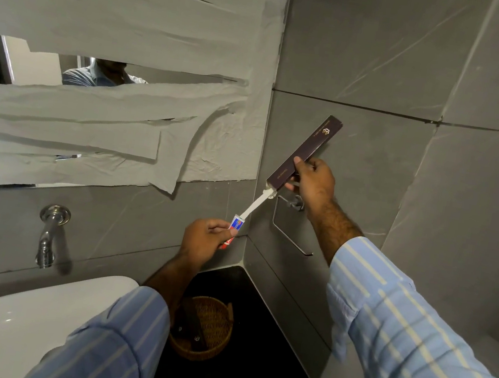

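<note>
Head view has both of my arms raised in the bathroom corner, well above the black stone worktop (246, 376). My right grip (314, 180) is clenched round the lower part of a long, slim dark-purple cardboard box (309, 150), thumb on its face, and the box is tilted so its open end points down and to the left. From that mouth a white paper-wrapped toothbrush (255, 206) sticks out, most of it clear and its upper end just inside the flap. My left grip (207, 237) pinches a small red, white and blue toothpaste tube (235, 226) lying against the brush's lower end; whether those fingers also catch the brush I cannot tell. I read this as drawing the contents out of the box, nearly done. The main risk is a drop. If only the tube is pinched, the brush could fall once its top leaves the box, into the round woven wicker basket (204, 328) below, onto the worktop, or toward the white ceramic basin (28, 317). Pulling off the box's line could snag the wrapper on the ragged mouth and tear it. Too hard a squeeze from my right thumb could crush the thin card. The chrome wire wall holder (290, 230) sits just below the box, so a careless swing could knock against it.
</note>
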Available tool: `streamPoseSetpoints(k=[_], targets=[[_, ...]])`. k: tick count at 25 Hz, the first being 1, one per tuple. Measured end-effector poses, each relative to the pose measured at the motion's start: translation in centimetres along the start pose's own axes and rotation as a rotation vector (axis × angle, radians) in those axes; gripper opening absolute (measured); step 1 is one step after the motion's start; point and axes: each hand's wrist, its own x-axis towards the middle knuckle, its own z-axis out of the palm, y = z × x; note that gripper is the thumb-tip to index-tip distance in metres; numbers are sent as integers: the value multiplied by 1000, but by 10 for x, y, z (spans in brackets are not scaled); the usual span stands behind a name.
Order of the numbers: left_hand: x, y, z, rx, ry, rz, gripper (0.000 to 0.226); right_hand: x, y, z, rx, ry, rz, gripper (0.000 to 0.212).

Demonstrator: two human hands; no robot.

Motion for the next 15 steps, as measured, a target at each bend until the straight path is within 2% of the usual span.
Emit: streamPoseSetpoints(k=[2, 5, 9, 13, 15], targets=[[-5, -12, -8, 47, 23, -22, 19, 2, -1, -4, -27, 38, -35, 32], [-10, -22, -13, -4, 54, -87, 12, 0, 7, -11, -103, 22, -22, 30], [-12, -17, -7, -92, 51, -173, 25, -16, 34, -19, -228, -95, 126, 22], [-25, -17, 11, -203, 24, -290, 24, -46, 66, -35, -326, -213, 301, 17], [-35, -25, 24, -194, -12, -364, 16, -64, 85, -44, -387, -246, 384, 19]])
